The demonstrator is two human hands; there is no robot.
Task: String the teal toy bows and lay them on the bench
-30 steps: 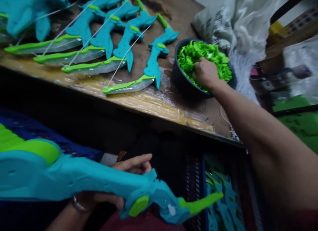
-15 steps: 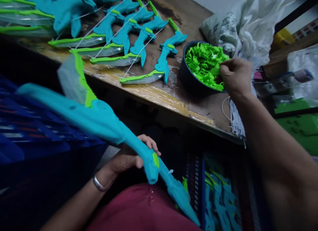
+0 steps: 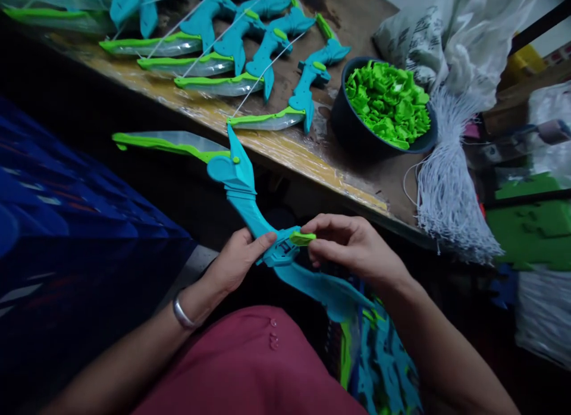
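My left hand (image 3: pixel 243 254) is closed around the middle of a turquoise toy bow (image 3: pixel 243 204), its thumb lying along the grip. The bow slants across my lap, with a green-edged clear limb sticking out to the left. Between the thumb and fingers of my right hand (image 3: pixel 352 242) is a small green plastic piece (image 3: pixel 303 239). That piece is at an opening in the bow's grip; whether it is seated there I cannot tell. A dark bowl (image 3: pixel 352 126) on the table holds many similar green pieces (image 3: pixel 388 103).
Several turquoise bows (image 3: pixel 306 85) lie strung along the table (image 3: pixel 357 189). Beside the bowl hangs a bundle of white strings (image 3: pixel 450 183), with a white sack (image 3: pixel 413 46) behind it. Blue crates (image 3: pixel 89 236) stand at the left. More bows (image 3: pixel 386 355) lie low at the right.
My right hand has come from the bowl down to the bow's grip, carrying a green piece. The bow has been turned over in my left hand, showing the opening.
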